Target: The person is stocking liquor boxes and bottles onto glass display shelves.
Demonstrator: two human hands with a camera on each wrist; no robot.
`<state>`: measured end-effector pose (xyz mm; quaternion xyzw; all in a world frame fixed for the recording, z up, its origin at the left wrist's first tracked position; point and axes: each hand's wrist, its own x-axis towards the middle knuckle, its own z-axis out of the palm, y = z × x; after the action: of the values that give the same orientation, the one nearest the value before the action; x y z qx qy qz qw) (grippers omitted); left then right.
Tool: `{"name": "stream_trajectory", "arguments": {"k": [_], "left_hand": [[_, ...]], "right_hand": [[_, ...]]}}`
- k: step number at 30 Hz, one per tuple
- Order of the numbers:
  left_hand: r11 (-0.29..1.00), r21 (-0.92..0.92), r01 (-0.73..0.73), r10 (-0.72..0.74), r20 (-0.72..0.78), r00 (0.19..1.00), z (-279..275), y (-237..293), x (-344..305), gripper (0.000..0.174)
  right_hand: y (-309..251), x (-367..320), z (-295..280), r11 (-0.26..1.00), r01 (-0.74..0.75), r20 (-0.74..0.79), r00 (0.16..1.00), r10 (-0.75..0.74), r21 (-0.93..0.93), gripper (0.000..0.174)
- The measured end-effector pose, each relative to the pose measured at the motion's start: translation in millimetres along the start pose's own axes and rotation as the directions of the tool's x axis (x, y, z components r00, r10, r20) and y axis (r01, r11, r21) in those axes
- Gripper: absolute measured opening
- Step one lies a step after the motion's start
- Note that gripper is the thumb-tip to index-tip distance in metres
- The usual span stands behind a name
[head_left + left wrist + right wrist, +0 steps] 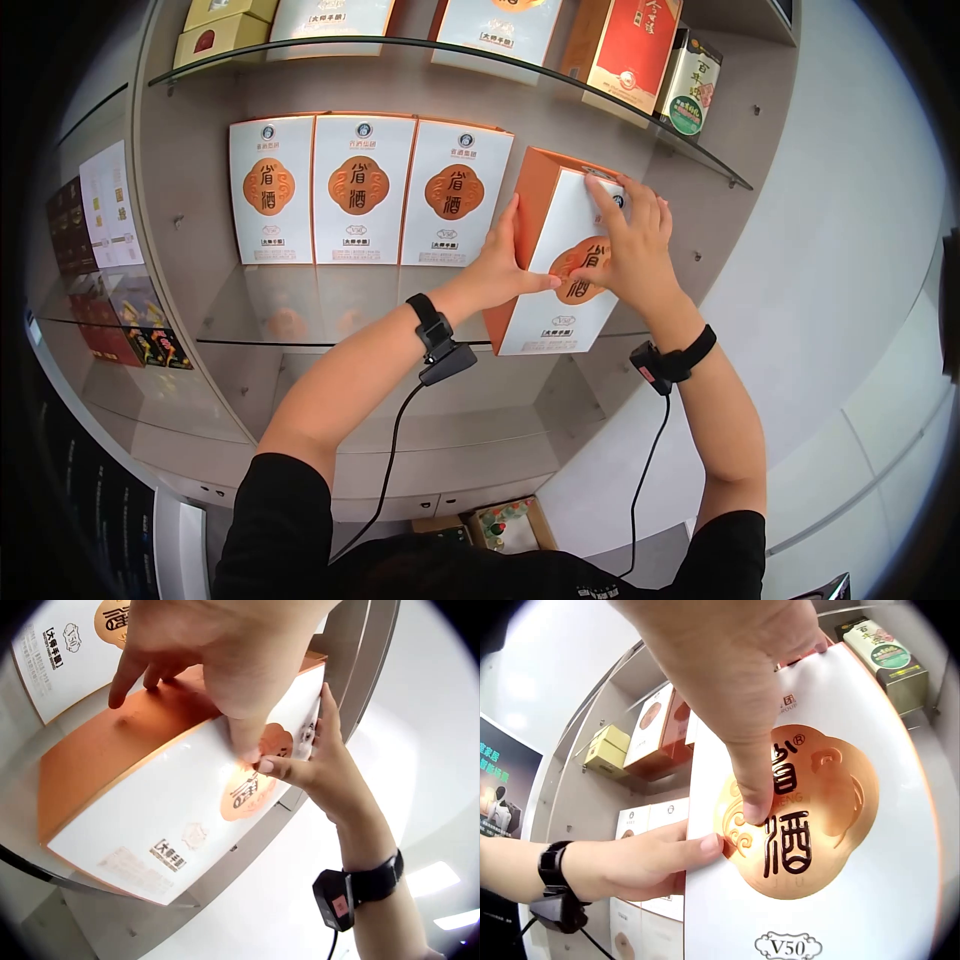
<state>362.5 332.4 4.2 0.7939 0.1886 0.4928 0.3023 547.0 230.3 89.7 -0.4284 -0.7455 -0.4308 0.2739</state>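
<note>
A tall white liquor box (540,320) with orange sides and a copper emblem tilts at the front right of the middle glass shelf. My left hand (497,262) grips its left edge, fingers spread along the orange side (97,761) and thumb on the white front. From the right, my right hand (640,245) holds the upper part, its thumb pressing on the emblem (829,780). Both thumbs lie close together in the left wrist view. The box's back and far side are hidden. Left of it, three matching boxes (358,240) stand upright in a row.
The glass shelf's front edge (300,343) runs below the boxes. Overhead, another glass shelf (560,70) carries white boxes, a red and gold box (628,50) and a green-labelled tin (690,85). A side panel (730,190) bounds the right. Cables (395,440) hang from both wrists.
</note>
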Motion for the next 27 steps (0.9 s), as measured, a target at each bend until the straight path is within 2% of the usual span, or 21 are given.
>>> {"name": "stream_trajectory", "arguments": {"k": [2,8,11,13,14,17,21,23,24,26,27], "left_hand": [[1.0,0.024,0.011,-0.011,0.011,1.0,-2,-2,4,0.124],[0.992,0.106,0.066,-0.073,0.066,0.995,-7,-8,11,0.122],[0.992,0.116,0.04,-0.044,0.032,0.999,-8,-10,11,0.114],[0.954,0.283,0.094,-0.099,0.002,0.995,-10,-3,7,0.102],[0.954,0.285,0.095,-0.1,0.002,0.995,-10,-5,4,0.102],[0.903,0.424,0.068,-0.088,0.029,0.996,-12,-9,-6,0.086],[0.898,0.425,0.113,-0.168,0.094,0.981,-13,-7,-17,0.08],[0.912,0.409,0.02,-0.091,0.155,0.984,-14,-6,-26,0.071],[0.91,0.414,0.019,-0.09,0.153,0.984,-13,-4,-33,0.071],[0.874,0.483,-0.061,-0.019,0.158,0.987,-12,0,-48,0.063],[0.872,0.486,-0.059,-0.02,0.156,0.988,-13,4,-55,0.063]], "right_hand": [[-1,6,0,0.996,-0.089,0.047,0.995,0.088,0.01,0.124],[3,14,18,0.992,-0.112,0.049,0.992,0.115,-0.067,0.129],[7,23,31,0.988,-0.119,0.049,0.991,0.124,-0.098,0.129],[10,28,41,0.985,-0.128,0.047,0.99,0.134,-0.119,0.129],[11,30,46,0.981,-0.135,0.046,0.989,0.143,-0.141,0.129],[12,36,56,0.976,-0.164,0.071,0.982,0.176,-0.14,0.127],[23,41,78,0.977,-0.168,0.062,0.982,0.177,-0.129,0.125],[27,47,85,0.976,-0.177,0.099,0.977,0.19,-0.127,0.123],[26,51,87,0.976,-0.178,0.094,0.977,0.19,-0.124,0.123],[25,59,91,0.948,-0.288,0.245,0.917,0.314,-0.138,0.121],[25,62,94,0.948,-0.287,0.244,0.918,0.312,-0.135,0.121]]}}
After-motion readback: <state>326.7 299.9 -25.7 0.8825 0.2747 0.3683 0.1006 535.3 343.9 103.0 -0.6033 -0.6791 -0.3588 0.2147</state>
